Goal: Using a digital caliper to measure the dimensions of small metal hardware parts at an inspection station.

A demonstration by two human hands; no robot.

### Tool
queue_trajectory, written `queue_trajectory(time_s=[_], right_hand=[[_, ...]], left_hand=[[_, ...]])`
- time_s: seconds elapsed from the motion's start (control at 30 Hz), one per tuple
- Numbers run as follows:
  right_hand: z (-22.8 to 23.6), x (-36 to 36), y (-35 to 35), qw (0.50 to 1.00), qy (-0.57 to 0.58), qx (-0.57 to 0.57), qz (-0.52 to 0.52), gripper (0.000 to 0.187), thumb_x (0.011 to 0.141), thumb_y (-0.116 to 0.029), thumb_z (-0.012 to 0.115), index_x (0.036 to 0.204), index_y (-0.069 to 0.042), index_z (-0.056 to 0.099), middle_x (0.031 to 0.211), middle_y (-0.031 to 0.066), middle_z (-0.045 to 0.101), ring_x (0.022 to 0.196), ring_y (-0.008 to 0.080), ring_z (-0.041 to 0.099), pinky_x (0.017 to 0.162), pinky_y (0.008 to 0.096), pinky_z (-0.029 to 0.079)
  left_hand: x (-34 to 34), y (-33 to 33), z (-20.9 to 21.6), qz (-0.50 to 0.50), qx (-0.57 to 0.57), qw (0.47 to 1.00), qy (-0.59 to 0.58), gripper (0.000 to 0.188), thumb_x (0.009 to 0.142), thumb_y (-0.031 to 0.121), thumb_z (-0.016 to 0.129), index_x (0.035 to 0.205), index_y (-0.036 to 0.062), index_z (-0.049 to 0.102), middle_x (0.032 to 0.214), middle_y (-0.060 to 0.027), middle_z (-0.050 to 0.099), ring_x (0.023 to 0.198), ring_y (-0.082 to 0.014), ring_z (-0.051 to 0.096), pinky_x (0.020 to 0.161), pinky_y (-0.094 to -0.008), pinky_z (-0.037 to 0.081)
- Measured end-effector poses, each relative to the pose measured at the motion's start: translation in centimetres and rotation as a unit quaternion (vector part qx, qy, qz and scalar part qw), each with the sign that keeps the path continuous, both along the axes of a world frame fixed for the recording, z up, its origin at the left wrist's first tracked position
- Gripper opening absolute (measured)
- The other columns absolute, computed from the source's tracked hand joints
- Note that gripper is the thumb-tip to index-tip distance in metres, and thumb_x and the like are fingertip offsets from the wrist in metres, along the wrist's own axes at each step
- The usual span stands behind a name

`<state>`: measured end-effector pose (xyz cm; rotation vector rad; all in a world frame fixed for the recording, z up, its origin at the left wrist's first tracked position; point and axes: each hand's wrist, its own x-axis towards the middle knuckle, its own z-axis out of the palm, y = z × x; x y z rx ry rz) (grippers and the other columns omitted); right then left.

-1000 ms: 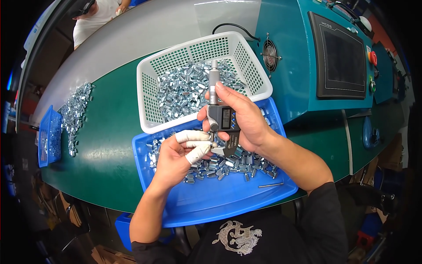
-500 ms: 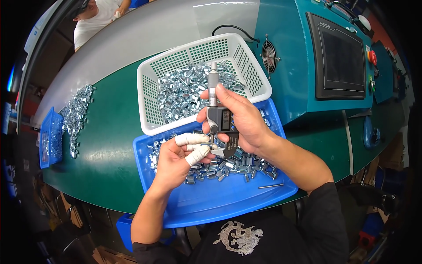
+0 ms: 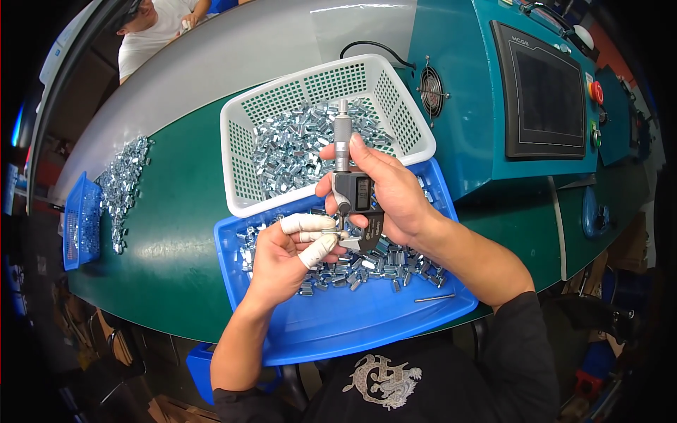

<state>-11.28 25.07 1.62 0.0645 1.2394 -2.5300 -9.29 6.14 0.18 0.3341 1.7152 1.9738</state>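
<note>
My right hand point(image 3: 395, 194) is closed round a digital micrometer point(image 3: 363, 194), its thumb on the grey barrel and the small display facing up. White finger cots cover some fingers of my left hand point(image 3: 285, 254). Those fingers pinch a small shiny metal hex nut point(image 3: 330, 233) at the micrometer's jaws; most of the nut is hidden by the fingertips. Both hands are above a blue tray point(image 3: 331, 331) that holds many loose long hex nuts point(image 3: 395, 264). Behind it, a white perforated basket point(image 3: 236, 162) holds a heap of similar nuts.
A metal rod point(image 3: 434, 298) lies in the blue tray at the right. Further left are a pile of nuts point(image 3: 123, 183) and a small blue basket point(image 3: 72, 218). A teal machine with a dark screen point(image 3: 546, 99) stands at the right. Across the table sits another person point(image 3: 151, 35).
My hands and the micrometer stay almost in place, with only a tiny shift at the fingertips. Across the table, the other person's hand has moved slightly.
</note>
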Motion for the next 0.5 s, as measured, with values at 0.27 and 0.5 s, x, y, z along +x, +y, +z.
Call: queue_trajectory(time_s=[0.27,0.5], right_hand=[[0.03,0.06,-0.16,1.0,0.002,0.005,-0.001,0.044,0.099,-0.042,0.034,0.112,-0.003,0.049,0.085,0.0133,0.063,0.066,0.0141,0.063,0.04,0.0208,0.043],[0.18,0.08,-0.36,1.0,0.009,0.009,0.0,0.039,0.099,-0.042,0.036,0.101,-0.006,0.049,0.084,0.0124,0.063,0.066,0.0126,0.063,0.039,0.02,0.042]], left_hand=[[0.0,-0.06,0.03,-0.001,0.0,1.0,0.004,0.02,0.087,0.0,0.06,0.106,-0.0023,0.058,0.093,-0.0145,0.066,0.082,-0.0233,0.068,0.07,-0.0322,0.058],[0.01,-0.26,0.22,-0.002,0.002,1.0,-0.023,0.022,0.085,-0.002,0.061,0.106,-0.0036,0.059,0.095,-0.0135,0.066,0.084,-0.0212,0.067,0.072,-0.0294,0.057]])
